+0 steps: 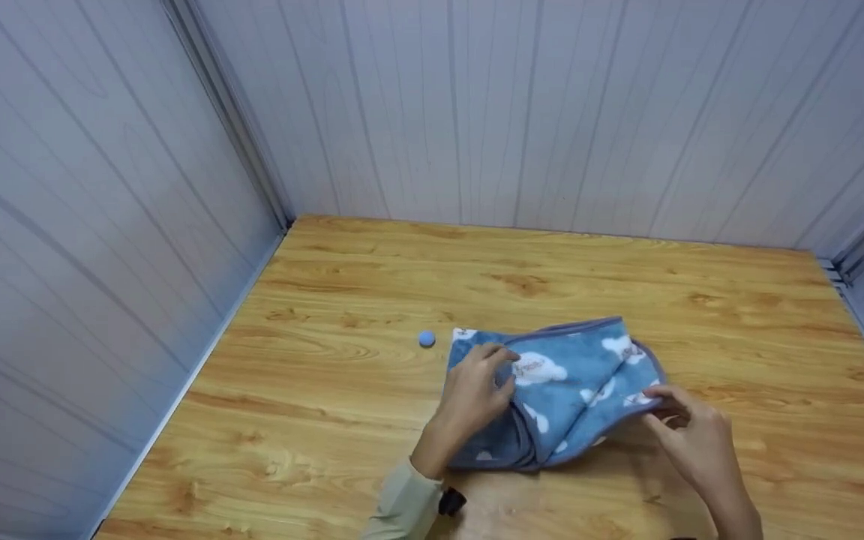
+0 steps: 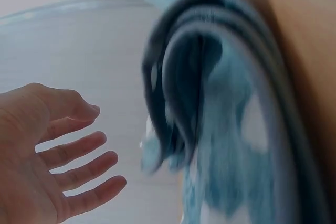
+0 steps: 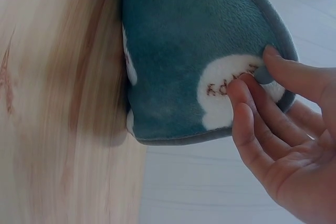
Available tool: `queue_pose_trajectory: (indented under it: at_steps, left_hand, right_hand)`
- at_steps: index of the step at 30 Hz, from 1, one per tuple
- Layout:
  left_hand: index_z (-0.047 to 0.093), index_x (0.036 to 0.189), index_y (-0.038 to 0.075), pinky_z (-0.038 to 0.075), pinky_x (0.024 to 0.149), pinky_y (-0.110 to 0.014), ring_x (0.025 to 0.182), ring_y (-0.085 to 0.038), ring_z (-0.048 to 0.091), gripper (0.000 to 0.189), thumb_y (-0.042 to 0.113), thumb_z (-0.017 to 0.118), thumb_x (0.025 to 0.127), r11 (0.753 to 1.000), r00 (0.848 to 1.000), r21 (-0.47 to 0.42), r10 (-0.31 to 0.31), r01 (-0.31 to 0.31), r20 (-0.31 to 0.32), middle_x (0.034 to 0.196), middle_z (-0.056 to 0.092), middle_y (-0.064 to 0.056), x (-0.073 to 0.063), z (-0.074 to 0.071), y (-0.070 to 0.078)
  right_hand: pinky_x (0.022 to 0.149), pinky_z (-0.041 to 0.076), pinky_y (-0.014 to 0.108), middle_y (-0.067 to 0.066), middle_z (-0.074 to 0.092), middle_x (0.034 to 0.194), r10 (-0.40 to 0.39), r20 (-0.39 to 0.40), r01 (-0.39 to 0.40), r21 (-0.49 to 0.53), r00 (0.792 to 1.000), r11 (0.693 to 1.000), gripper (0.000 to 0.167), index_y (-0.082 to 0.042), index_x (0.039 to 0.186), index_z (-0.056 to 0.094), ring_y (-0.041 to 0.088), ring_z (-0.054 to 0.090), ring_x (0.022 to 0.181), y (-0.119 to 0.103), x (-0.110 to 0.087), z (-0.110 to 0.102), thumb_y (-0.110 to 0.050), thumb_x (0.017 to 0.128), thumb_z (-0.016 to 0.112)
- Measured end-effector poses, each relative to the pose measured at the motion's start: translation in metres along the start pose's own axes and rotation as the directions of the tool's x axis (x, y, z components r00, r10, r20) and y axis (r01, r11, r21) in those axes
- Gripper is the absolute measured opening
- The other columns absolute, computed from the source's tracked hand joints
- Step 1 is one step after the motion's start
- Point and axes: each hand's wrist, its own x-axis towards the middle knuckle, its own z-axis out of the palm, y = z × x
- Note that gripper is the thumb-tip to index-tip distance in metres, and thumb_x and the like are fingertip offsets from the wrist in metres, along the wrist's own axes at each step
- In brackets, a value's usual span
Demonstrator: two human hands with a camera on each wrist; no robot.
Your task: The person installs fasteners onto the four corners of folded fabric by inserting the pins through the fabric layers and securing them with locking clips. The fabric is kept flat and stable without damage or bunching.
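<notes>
A blue fleece blanket (image 1: 578,397) with white patches and a grey-blue border lies partly folded on the table. My right hand (image 1: 691,431) pinches its right edge between thumb and fingers; in the right wrist view that edge of the blanket (image 3: 168,77) stands lifted, with lettering on a white patch beside the fingertips. Over the blanket's left part is my left hand (image 1: 477,394), its fingers spread and loosely bent. The left wrist view has the left hand (image 2: 58,150) apart from the curled, layered folds of the blanket (image 2: 231,98).
Just left of the blanket, a small round blue thing (image 1: 427,339) sits on the wood-grain table (image 1: 312,397). Pale panelled walls (image 1: 477,112) stand along the table's back and sides. A small black object (image 1: 451,501) shows beside the left sleeve (image 1: 404,504).
</notes>
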Motion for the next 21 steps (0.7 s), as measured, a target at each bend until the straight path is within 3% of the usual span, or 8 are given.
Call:
queue_pose_trajectory:
  at_steps: [5,10,21]
  left_hand:
    - [0.071,0.102,0.014,0.05,0.069,-0.031,0.096,-0.017,0.059,0.02,0.012,0.069,0.083,0.998,0.998,0.011,-0.065,0.065,-0.001,0.106,0.063,-0.001,0.004,-0.012,-0.015]
    - [0.07,0.104,0.013,0.051,0.07,-0.031,0.099,-0.02,0.058,0.02,0.013,0.068,0.084,0.997,0.997,0.022,-0.072,0.072,0.008,0.109,0.062,-0.003,0.006,-0.018,-0.026]
    - [0.07,0.104,0.013,0.051,0.073,-0.036,0.103,-0.023,0.058,0.02,0.012,0.068,0.084,0.993,0.993,0.016,-0.113,0.113,0.018,0.113,0.061,-0.006,0.01,-0.018,-0.039]
  right_hand:
    - [0.056,0.044,0.012,0.007,0.069,0.077,-0.006,0.003,0.007,-0.008,1.0,1.0,0.03,-0.002,0.089,0.07,0.0,0.057,0.064,0.0,0.001,-0.001,0.015,0.065,0.075]
    - [0.056,0.045,0.013,0.007,0.069,0.077,-0.002,0.01,0.002,-0.003,1.0,1.0,0.028,-0.002,0.089,0.07,-0.001,0.058,0.064,0.0,0.001,-0.001,0.014,0.066,0.074]
    - [0.056,0.045,0.014,0.005,0.069,0.075,-0.005,0.013,0.005,-0.002,1.0,1.0,0.028,-0.003,0.089,0.071,-0.001,0.058,0.064,0.0,0.001,0.0,0.013,0.066,0.074]
